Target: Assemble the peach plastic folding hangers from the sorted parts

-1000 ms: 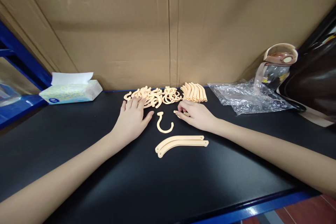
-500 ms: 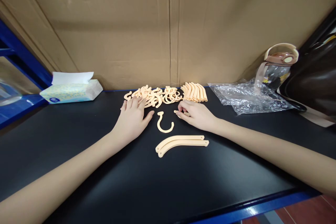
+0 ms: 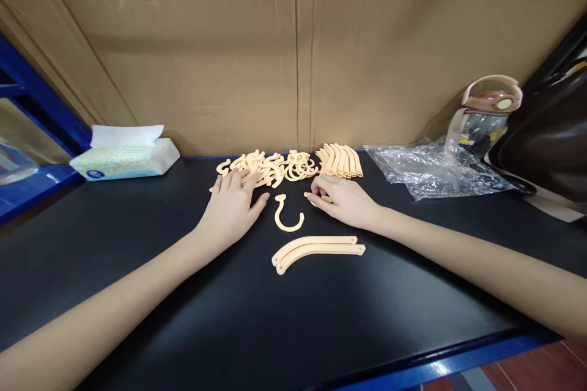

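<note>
My left hand [image 3: 229, 208] lies palm down on the black table, fingers spread, its fingertips at the front of a pile of cream plastic hooks [image 3: 263, 168]. My right hand [image 3: 343, 200] rests with curled fingers over a small cream piece [image 3: 306, 195], mostly hidden beneath them. Between the hands lies a single cream hook [image 3: 288, 227], its curve toward me. Nearer me, two curved cream arms [image 3: 316, 245] lie side by side. A row of similar curved arms [image 3: 340, 160] stands behind my right hand.
A tissue pack [image 3: 126, 159] sits at the back left. Crumpled clear plastic bags [image 3: 431, 171], a bottle [image 3: 481, 125] and a dark bag [image 3: 545, 134] are at the right. Cardboard [image 3: 206, 55] rises behind the black table [image 3: 284, 330].
</note>
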`<act>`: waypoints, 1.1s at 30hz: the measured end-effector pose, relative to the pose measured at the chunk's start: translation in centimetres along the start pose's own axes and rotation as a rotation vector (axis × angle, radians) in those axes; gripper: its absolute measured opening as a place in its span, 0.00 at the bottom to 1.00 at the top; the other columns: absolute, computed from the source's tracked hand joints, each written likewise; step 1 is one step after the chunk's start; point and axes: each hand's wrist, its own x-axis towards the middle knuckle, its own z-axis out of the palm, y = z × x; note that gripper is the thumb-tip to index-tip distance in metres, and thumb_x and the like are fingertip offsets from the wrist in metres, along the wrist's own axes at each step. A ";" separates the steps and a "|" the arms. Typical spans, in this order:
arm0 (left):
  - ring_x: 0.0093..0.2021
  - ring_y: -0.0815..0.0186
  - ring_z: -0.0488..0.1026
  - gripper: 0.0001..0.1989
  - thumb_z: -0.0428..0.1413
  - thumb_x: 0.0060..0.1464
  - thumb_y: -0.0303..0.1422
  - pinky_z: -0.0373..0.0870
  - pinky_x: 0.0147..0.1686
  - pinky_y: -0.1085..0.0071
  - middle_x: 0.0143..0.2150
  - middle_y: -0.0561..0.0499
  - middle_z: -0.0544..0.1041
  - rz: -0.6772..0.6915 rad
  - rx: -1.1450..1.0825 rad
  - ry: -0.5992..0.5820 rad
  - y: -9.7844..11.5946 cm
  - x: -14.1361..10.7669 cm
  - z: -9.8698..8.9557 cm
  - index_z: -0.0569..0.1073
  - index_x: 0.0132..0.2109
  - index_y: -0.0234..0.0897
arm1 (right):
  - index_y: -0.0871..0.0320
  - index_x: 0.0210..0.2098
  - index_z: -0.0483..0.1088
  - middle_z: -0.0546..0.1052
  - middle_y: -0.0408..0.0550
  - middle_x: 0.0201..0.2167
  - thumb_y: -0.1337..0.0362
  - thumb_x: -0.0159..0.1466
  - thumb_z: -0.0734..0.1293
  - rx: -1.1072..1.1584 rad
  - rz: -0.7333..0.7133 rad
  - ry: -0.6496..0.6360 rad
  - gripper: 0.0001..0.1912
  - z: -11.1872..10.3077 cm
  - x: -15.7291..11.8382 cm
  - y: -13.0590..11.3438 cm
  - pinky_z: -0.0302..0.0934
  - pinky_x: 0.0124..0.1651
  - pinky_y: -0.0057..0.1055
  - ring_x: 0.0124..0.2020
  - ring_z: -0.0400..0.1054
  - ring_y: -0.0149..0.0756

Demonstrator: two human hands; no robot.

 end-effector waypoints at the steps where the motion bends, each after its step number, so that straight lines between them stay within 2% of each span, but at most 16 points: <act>1: 0.58 0.48 0.61 0.27 0.42 0.60 0.41 0.58 0.57 0.52 0.57 0.36 0.66 0.001 0.001 0.001 0.0 0.0 0.0 0.63 0.60 0.29 | 0.57 0.33 0.63 0.69 0.44 0.30 0.56 0.67 0.57 0.001 0.002 0.000 0.13 0.0 0.0 0.0 0.53 0.32 0.28 0.29 0.62 0.30; 16: 0.60 0.47 0.58 0.29 0.42 0.60 0.40 0.55 0.59 0.53 0.58 0.33 0.64 -0.011 -0.001 -0.009 0.0 0.0 0.0 0.61 0.60 0.21 | 0.58 0.33 0.63 0.69 0.44 0.30 0.56 0.67 0.57 0.005 0.011 -0.002 0.12 -0.1 0.0 -0.1 0.52 0.31 0.27 0.29 0.61 0.30; 23: 0.58 0.48 0.60 0.26 0.43 0.61 0.40 0.57 0.58 0.52 0.57 0.37 0.65 0.006 -0.010 0.001 0.0 0.0 0.1 0.63 0.61 0.30 | 0.58 0.33 0.63 0.69 0.44 0.30 0.57 0.67 0.57 0.010 0.010 0.000 0.12 0.0 0.0 -0.1 0.52 0.31 0.27 0.29 0.61 0.30; 29: 0.58 0.46 0.60 0.26 0.44 0.61 0.40 0.58 0.57 0.50 0.56 0.34 0.66 0.014 -0.017 0.015 -0.2 0.0 0.3 0.63 0.59 0.26 | 0.58 0.33 0.62 0.68 0.43 0.29 0.56 0.67 0.57 0.009 0.006 0.002 0.12 0.0 0.0 0.0 0.52 0.31 0.27 0.29 0.61 0.30; 33: 0.59 0.47 0.59 0.27 0.44 0.60 0.40 0.58 0.58 0.53 0.57 0.34 0.65 0.035 -0.035 0.028 -0.3 0.1 0.3 0.63 0.59 0.24 | 0.58 0.32 0.62 0.68 0.43 0.29 0.57 0.67 0.58 0.011 0.002 0.008 0.12 0.0 0.0 0.0 0.51 0.31 0.27 0.28 0.61 0.30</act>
